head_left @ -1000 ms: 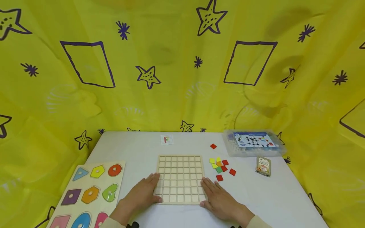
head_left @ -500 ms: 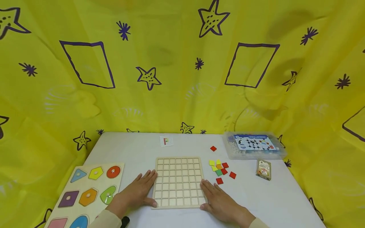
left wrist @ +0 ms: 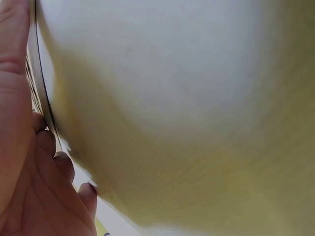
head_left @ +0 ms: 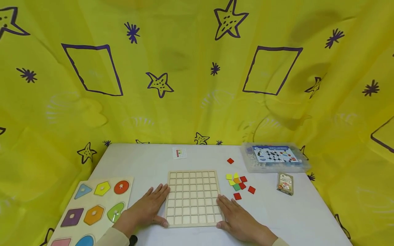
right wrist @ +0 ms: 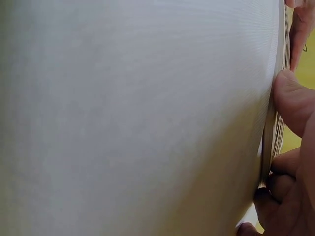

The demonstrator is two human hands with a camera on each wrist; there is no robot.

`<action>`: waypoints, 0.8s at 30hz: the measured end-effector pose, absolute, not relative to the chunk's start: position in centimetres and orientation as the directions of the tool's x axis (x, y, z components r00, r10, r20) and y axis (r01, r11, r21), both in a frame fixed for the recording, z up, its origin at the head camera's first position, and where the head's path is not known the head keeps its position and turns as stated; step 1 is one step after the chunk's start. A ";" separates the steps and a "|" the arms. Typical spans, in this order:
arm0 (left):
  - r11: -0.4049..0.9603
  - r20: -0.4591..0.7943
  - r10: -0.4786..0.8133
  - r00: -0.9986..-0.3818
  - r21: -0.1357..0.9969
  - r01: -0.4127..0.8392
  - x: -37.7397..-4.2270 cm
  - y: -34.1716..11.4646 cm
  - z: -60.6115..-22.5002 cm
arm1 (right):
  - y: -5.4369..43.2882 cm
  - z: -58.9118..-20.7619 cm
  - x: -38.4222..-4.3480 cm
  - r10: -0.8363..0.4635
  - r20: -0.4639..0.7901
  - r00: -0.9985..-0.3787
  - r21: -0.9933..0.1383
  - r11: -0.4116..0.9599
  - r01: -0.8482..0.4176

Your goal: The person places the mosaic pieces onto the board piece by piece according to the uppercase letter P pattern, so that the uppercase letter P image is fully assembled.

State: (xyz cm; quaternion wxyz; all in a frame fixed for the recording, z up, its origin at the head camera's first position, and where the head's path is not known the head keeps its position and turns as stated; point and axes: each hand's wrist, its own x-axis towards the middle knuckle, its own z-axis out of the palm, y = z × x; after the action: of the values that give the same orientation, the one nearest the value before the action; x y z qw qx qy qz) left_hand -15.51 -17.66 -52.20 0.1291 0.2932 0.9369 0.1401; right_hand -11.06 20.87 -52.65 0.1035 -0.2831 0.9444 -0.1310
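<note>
Grid board (head_left: 194, 199) steadied from both sides; cells bare

Far left, outboard of your left fingers (head_left: 158, 195): a wooden shape puzzle (head_left: 107, 200), knobbed pieces (head_left: 93, 216) seated in it, cut off at the bottom of the head view.

Your left fingers: extended along the board's left rim, tips touching, thumb down at the near corner. Nothing gripped. Left wrist view agrees: fingertips against a thin edge.

Between your two sets of fingers: the grid board, flat on the white worktop (head_left: 277, 218). No tile in any cell. Beyond the board, farther from you than either set of fingertips, a small card (head_left: 179, 153) printed with a grid and coloured blocks; exact pattern too small to read.

Your right fingers (head_left: 227, 205): straight, against the right rim, thumb at the near corner. Not wrapped round anything; cannot tell how hard they press.

Past your right fingertips: loose coloured tiles (head_left: 236, 187), red, yellow, orange, green. Farther right, a small box (head_left: 285, 183); behind it, a clear plastic case (head_left: 276, 157).

Judgement: step in hand looks like squaring up the board; tile placing seems not begun. Next move would call for drawing your fingers off without shifting the board, then a light edge pinch on one tile.
</note>
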 end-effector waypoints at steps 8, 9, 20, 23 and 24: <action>0.769 -0.134 0.592 -0.794 0.386 0.509 -15.6 -17.7 -52.6 | 21.7 -51.7 -12.5 -0.440 -0.113 -0.891 -0.503 0.799 -0.331; 0.768 -0.131 0.592 -0.795 0.391 0.507 -15.6 -17.6 -52.6 | 22.0 -51.6 -13.1 -0.396 -0.092 -0.914 -0.533 0.795 -0.291; 0.770 -0.124 0.581 -0.805 0.405 0.493 -15.8 -17.5 -52.9 | 24.6 -52.5 -18.8 -0.068 0.013 -0.998 -0.733 0.678 -0.056; 0.772 -0.128 0.576 -0.807 0.410 0.486 -15.7 -17.7 -52.9 | 24.6 -53.0 -19.4 -0.045 0.006 -0.999 -0.735 0.677 -0.034; 0.773 -0.129 0.575 -0.808 0.411 0.484 -15.7 -17.7 -52.8 | 24.6 -53.2 -19.5 -0.039 0.010 -0.999 -0.731 0.682 -0.034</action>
State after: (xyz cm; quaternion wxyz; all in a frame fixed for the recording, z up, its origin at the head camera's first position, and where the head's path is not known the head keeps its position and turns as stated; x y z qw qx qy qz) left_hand -15.68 -17.74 -52.85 0.1244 0.2837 0.9332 0.1823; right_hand -19.49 24.58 -53.17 0.0030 -0.0198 0.9170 -0.3985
